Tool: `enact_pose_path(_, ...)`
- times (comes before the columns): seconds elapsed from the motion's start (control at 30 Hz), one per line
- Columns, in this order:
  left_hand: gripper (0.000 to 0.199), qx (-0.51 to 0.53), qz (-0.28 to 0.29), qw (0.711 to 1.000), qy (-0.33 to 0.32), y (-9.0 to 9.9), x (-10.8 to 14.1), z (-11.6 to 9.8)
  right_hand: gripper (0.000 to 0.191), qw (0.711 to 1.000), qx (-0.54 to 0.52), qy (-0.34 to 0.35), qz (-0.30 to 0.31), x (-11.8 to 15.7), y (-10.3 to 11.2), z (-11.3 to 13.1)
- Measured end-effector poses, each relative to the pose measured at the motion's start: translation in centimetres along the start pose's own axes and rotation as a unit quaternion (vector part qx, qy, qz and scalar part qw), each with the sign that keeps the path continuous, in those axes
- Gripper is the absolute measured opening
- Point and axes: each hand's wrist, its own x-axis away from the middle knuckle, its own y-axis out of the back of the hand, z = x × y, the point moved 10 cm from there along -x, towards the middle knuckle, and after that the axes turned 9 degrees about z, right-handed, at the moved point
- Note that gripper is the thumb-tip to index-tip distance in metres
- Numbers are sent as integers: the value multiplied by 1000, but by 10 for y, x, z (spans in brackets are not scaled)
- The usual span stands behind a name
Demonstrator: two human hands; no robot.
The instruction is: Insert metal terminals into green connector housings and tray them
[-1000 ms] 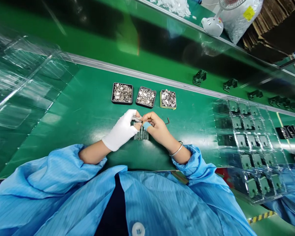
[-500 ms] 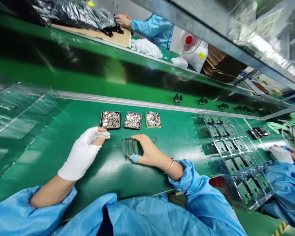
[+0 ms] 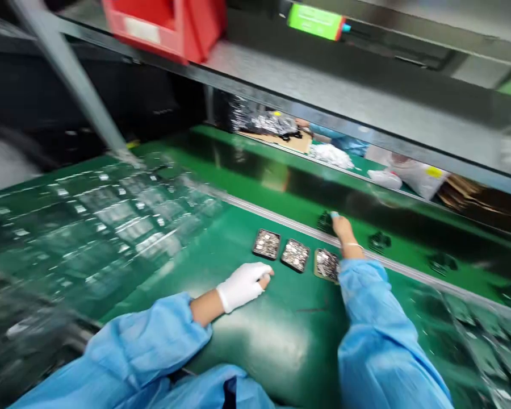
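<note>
My right hand (image 3: pixel 344 228), bare with a blue cover on one fingertip, reaches out onto the green belt. Its fingers are closed on the edge of a small dark green part (image 3: pixel 325 221) at the belt's near side. My left hand (image 3: pixel 246 285), in a white glove with bare fingertips, rests low over the green table. Its fingers are curled together, and whatever may be between them is hidden. Just beyond it stand three small square trays of shiny metal pieces: the left tray (image 3: pixel 267 244), the middle tray (image 3: pixel 295 255) and the right tray (image 3: pixel 326 264), beside my right sleeve.
More dark parts (image 3: pixel 379 242) sit along the belt (image 3: pixel 247 176) to the right. Clear plastic trays (image 3: pixel 123 221) cover the left side, and another filled tray (image 3: pixel 472 335) lies at the right. Overhead is a metal shelf (image 3: pixel 323 85) with a red bin (image 3: pixel 166 34).
The view has swung left. My right hand has gone from the table, where it held a green part, forward to the belt. My left hand remains near the metal-piece trays, its fingers closer together.
</note>
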Motion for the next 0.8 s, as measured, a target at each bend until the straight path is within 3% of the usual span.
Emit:
enact_pose_path(0.1,19,-12,10,1000,13,-2,-6,3,51,996,-15,70,-44,23,-3,5)
enact_pose_path(0.13,18,-15,14,1000,18,-1,-5,3,50,992,-24,116,-52,40,-8,11)
enact_pose_path(0.17,17,-17,17,999,23,2,-2,2,46,975,-32,215,-56,66,-15,26)
enact_pose_path(0.2,18,-24,16,999,27,8,5,0,43,950,-27,310,-18,97,-31,40)
enact_pose_path(0.3,23,-117,0,993,23,48,43,-15,41,842,33,498,206,201,-99,51)
enact_pose_path(0.33,25,-174,-3,985,18,67,59,-21,46,815,51,518,256,227,-114,44)
enact_pose_path(0.4,29,-270,-7,962,51,116,89,-15,53,802,78,517,289,251,-128,26)
enact_pose_path(0.47,33,-334,2,933,134,172,109,14,54,817,88,492,289,248,-131,8)
enact_pose_path(0.53,35,-394,5,884,250,233,118,62,52,835,87,462,286,234,-129,-8)
enact_pose_path(0.6,36,-426,17,836,346,283,112,113,50,851,82,437,280,222,-126,-18)
enact_pose_path(0.7,42,-435,28,823,364,320,73,169,47,864,79,422,265,217,-121,-25)
enact_pose_path(0.8,45,-423,50,836,345,324,31,205,39,877,82,404,249,219,-119,-26)
